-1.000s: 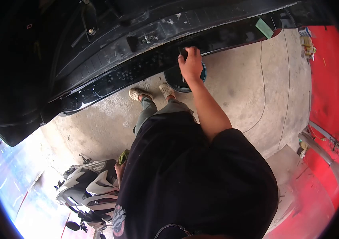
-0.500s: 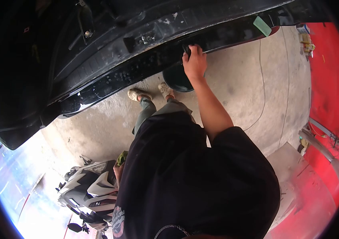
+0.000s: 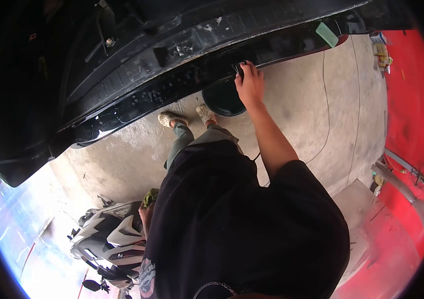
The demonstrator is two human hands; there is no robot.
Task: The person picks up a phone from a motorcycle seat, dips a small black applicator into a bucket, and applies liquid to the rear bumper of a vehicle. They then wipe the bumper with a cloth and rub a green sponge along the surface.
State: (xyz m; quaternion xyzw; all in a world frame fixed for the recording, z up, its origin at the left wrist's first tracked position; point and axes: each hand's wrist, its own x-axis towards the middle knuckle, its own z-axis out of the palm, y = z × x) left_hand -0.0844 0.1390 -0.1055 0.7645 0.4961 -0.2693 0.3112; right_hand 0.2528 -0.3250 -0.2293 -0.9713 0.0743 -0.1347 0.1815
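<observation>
A glossy black vehicle panel (image 3: 192, 74) with water drops on its lower edge crosses the upper view. My right hand (image 3: 250, 84) is closed on a small dark object (image 3: 240, 71) against the panel's edge. What the object is cannot be made out. My left hand (image 3: 145, 217) is low at my left side, partly hidden by my shirt, closed on a yellow-green cloth (image 3: 150, 197). On the panel, to the right of my right hand, lies a pale green block (image 3: 327, 35).
A round black basin (image 3: 224, 99) is on the concrete floor (image 3: 292, 114) below the panel, beside my feet. Behind me at the left stands a motorcycle (image 3: 117, 236). Thin cables cross the floor, and metal pipes (image 3: 396, 182) stand by the red wall (image 3: 411, 99).
My right hand has moved slightly right and down along the panel's edge with the dark object. My left hand still holds the cloth at my side.
</observation>
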